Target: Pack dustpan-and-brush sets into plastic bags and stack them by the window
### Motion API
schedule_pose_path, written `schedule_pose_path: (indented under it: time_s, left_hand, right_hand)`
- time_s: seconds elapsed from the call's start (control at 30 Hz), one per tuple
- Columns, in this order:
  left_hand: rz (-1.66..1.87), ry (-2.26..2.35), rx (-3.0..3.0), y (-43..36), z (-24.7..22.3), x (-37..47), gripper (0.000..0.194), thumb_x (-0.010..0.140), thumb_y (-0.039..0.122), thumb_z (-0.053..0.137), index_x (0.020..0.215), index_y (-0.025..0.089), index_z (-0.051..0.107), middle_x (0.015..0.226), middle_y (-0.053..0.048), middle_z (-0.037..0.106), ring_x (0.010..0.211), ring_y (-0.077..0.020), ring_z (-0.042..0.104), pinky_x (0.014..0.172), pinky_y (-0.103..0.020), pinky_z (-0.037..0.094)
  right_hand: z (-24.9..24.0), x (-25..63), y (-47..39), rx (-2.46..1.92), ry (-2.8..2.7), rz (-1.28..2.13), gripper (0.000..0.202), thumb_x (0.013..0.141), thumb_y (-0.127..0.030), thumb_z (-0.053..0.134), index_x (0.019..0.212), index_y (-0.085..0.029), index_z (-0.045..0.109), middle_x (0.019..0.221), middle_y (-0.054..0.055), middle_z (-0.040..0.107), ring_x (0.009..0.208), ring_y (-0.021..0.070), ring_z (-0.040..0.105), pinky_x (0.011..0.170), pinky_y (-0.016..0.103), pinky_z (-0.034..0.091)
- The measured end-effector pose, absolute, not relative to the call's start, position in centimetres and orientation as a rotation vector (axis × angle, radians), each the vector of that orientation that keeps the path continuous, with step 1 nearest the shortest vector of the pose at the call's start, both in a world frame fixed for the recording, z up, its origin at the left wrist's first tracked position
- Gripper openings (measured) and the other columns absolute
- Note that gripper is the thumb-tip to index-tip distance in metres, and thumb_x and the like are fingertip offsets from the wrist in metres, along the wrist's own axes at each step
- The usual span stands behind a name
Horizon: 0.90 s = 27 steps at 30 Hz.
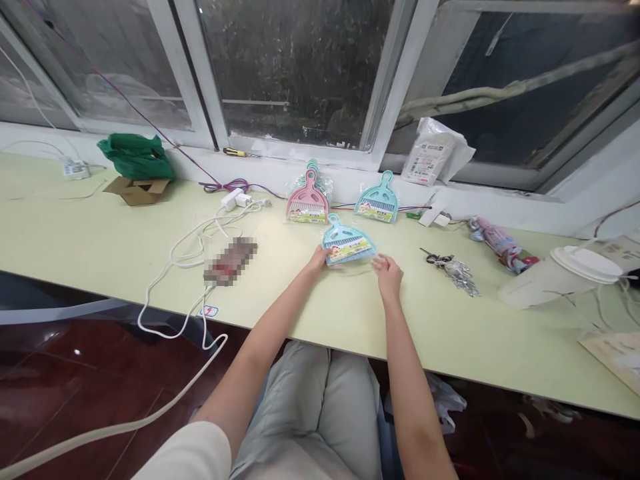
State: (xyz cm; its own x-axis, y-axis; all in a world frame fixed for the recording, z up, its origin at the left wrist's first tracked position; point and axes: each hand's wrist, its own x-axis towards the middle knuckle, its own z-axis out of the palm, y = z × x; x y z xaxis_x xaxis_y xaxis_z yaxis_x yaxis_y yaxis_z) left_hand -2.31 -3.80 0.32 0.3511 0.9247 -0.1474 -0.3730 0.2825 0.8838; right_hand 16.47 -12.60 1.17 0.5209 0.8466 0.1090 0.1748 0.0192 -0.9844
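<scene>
My left hand (319,259) is closed on the lower left edge of a light blue mini dustpan and brush set (347,241), which is tilted and carries a printed label. At its lower right corner is my right hand (388,275), fingers curled together; what they pinch, if anything, is too small to make out. Faint clear film shows below the set, between the hands. Behind it, a pink dustpan set (308,199) leans by the window ledge in front of several green ones. Another teal dustpan set (379,198) leans to its right.
White cables (173,263) and a blurred-out item (230,262) lie left on the table (280,300). Farther left are a cardboard box (137,191) and green bag (136,157). Keys (460,275), a folded umbrella (500,245) and a lidded white cup (555,279) are on the right.
</scene>
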Motion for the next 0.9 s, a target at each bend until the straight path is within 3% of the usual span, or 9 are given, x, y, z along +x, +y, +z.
schedule_pose_path:
  time_s: [0.1,0.2,0.3,0.4,0.47,0.57,0.67,0.77,0.9]
  left_hand:
    - [0.979,0.799,0.849,-3.3,0.8,-3.7,0.054,0.076,0.027,0.066,0.125,0.014,0.049,0.105,-0.013,0.07,0.095,-0.0278,0.067,0.08,-0.046,0.057]
    - [0.906,0.807,0.869,-3.3,1.1,-4.3,0.051,0.078,0.023,0.061,0.125,0.008,0.05,0.102,-0.016,0.071,0.088,-0.0278,0.069,0.077,-0.042,0.058]
    - [0.793,0.809,0.943,-3.5,1.3,-4.6,0.042,0.082,0.023,0.056,0.12,0.006,0.054,0.093,-0.016,0.072,0.076,-0.0251,0.07,0.071,-0.037,0.057]
    - [0.677,0.798,1.033,-3.7,1.7,-4.8,0.035,0.084,0.024,0.055,0.114,0.005,0.057,0.085,-0.015,0.072,0.063,-0.0213,0.068,0.062,-0.032,0.056]
    - [0.615,0.763,1.095,-3.9,1.9,-5.0,0.035,0.083,0.026,0.059,0.113,0.008,0.056,0.083,-0.013,0.071,0.058,-0.0196,0.067,0.057,-0.03,0.054]
    - [0.546,0.692,1.173,-4.2,2.0,-5.3,0.046,0.08,0.032,0.067,0.119,0.012,0.051,0.085,-0.01,0.07,0.056,-0.019,0.066,0.059,-0.032,0.055]
    - [0.518,0.647,1.221,-4.4,1.9,-5.4,0.056,0.077,0.038,0.072,0.124,0.017,0.048,0.091,-0.01,0.07,0.055,-0.018,0.066,0.061,-0.034,0.055]
    - [0.522,0.665,1.253,-4.7,1.9,-5.1,0.062,0.076,0.039,0.073,0.128,0.019,0.047,0.093,-0.01,0.07,0.054,-0.0163,0.064,0.061,-0.034,0.055]
    - [0.696,0.725,1.253,-5.6,2.3,-4.3,0.076,0.083,0.045,0.065,0.145,0.022,0.029,0.105,-0.011,0.068,0.068,-0.0176,0.067,0.069,-0.036,0.055]
  right_hand:
    - [1.7,16.8,-13.8,-1.527,-1.373,0.264,0.035,0.082,-0.024,0.057,0.116,-0.027,0.064,0.138,0.006,0.054,0.137,0.0274,0.038,0.113,0.06,0.02]
    - [2.0,16.5,-13.9,-1.484,-1.521,0.16,0.023,0.083,-0.026,0.059,0.104,-0.03,0.07,0.133,0.002,0.058,0.137,0.0252,0.036,0.115,0.06,0.007]
    - [1.8,16.5,-13.3,-1.466,-1.474,0.086,0.019,0.089,-0.031,0.054,0.083,-0.029,0.072,0.115,0.002,0.069,0.124,0.0234,0.048,0.114,0.054,0.01]
    - [1.4,16.7,-12.9,-1.48,-1.465,0.049,0.023,0.09,-0.035,0.052,0.08,-0.027,0.071,0.098,0.002,0.072,0.105,0.0217,0.057,0.112,0.049,0.015]
    - [1.2,16.7,-12.8,-1.555,-1.397,0.029,0.022,0.089,-0.037,0.055,0.081,-0.025,0.071,0.092,0.004,0.07,0.099,0.0224,0.056,0.109,0.048,0.02]
    - [0.8,16.5,-12.7,-1.708,-1.238,0.026,0.019,0.081,-0.04,0.062,0.078,-0.023,0.071,0.104,0.009,0.064,0.107,0.027,0.049,0.104,0.048,0.026]
    - [0.3,16.7,-12.5,-1.672,-1.115,0.174,0.027,0.072,-0.037,0.069,0.094,-0.022,0.07,0.122,0.011,0.056,0.114,0.0278,0.047,0.101,0.043,0.034]
    - [-0.3,17.2,-12.2,-1.5,-1.007,0.486,0.052,0.062,-0.035,0.073,0.112,-0.022,0.065,0.114,0.007,0.063,0.106,0.0247,0.055,0.093,0.038,0.043]
    - [-1.2,18.0,-11.9,-1.422,-0.834,0.63,0.039,0.057,-0.038,0.075,0.09,-0.017,0.073,0.093,0.005,0.07,0.095,0.0244,0.06,0.088,0.037,0.046]
